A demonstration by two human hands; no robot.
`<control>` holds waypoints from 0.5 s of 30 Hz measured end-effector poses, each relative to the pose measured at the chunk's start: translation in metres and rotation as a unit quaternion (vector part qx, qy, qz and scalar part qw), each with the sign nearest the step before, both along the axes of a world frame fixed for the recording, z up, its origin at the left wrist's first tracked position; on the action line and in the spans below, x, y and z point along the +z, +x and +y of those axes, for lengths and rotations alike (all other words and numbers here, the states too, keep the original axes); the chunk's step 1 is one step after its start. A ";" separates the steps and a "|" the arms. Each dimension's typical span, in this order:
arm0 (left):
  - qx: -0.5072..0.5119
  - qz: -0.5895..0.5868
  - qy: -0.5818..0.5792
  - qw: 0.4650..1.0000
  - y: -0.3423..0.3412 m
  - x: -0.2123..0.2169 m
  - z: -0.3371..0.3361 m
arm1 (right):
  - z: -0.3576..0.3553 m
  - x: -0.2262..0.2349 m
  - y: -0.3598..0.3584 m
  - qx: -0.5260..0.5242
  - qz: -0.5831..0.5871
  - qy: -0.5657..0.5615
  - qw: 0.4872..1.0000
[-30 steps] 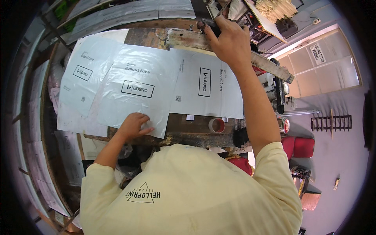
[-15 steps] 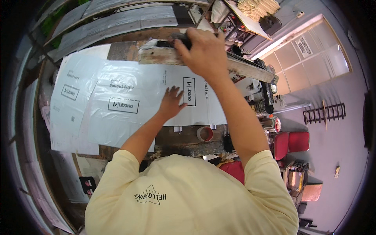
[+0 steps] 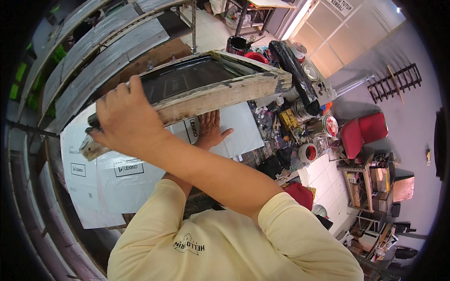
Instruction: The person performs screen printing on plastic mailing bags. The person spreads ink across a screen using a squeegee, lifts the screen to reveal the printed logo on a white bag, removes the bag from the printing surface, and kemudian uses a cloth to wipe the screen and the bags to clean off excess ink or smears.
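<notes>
While the right hand (image 3: 125,122) curls over the near rail of a wooden screen-printing frame (image 3: 206,91), fingers wrapped over the top edge and clamped tight on the paint-smeared wood, the frame sits tilted, its far end lifted above the bench and its dark mesh facing up. Under the raised frame the left hand (image 3: 211,131) lies flat, fingers spread and pressed palm-down on a white printed plastic sheet (image 3: 239,126), gripping nothing. That sheet lies just beside further white printed sheets (image 3: 108,178), which overlap one another across the bench toward the person's left, each bearing a small dark boxed mark. Both forearms come from a pale yellow shirt (image 3: 234,243) filling the lower part of the view, the right arm crossing above the left. To the right of the sheets the bench edge is crowded with ink-stained clutter: a roll of tape (image 3: 307,152) with a red core, a tin with a reddish lid (image 3: 328,125), and a black tub (image 3: 236,44) beyond the frame's far corner. Farther right, on the tiled floor, stands a red chair (image 3: 363,133), with a wooden shelf unit (image 3: 370,182) near it
</notes>
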State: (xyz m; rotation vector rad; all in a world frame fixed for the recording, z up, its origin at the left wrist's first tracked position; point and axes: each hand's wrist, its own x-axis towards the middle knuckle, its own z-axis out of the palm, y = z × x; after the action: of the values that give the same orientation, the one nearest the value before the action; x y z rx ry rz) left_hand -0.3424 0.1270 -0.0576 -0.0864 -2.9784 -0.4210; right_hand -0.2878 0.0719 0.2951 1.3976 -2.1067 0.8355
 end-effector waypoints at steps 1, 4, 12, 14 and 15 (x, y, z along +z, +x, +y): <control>0.020 -0.007 -0.011 1.000 -0.004 0.000 0.003 | 0.000 -0.001 0.000 0.000 0.003 0.004 1.000; 0.026 -0.075 -0.022 0.997 -0.003 0.004 0.007 | 0.003 -0.004 -0.003 -0.008 0.012 -0.004 1.000; 0.055 -0.120 0.065 0.989 -0.017 0.020 0.007 | 0.003 -0.008 -0.005 -0.002 0.008 -0.014 1.000; 0.057 -0.132 0.058 0.988 -0.016 0.027 0.007 | 0.006 -0.002 -0.010 -0.008 0.008 -0.001 1.000; 0.064 -0.061 0.026 0.996 -0.014 0.009 0.000 | 0.005 0.002 -0.007 -0.012 0.020 0.016 1.000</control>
State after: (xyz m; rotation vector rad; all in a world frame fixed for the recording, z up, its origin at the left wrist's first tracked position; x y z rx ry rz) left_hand -0.3561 0.1268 -0.0490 0.1386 -3.0660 -0.5057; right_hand -0.2944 0.0765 0.2974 1.3916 -2.1117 0.7618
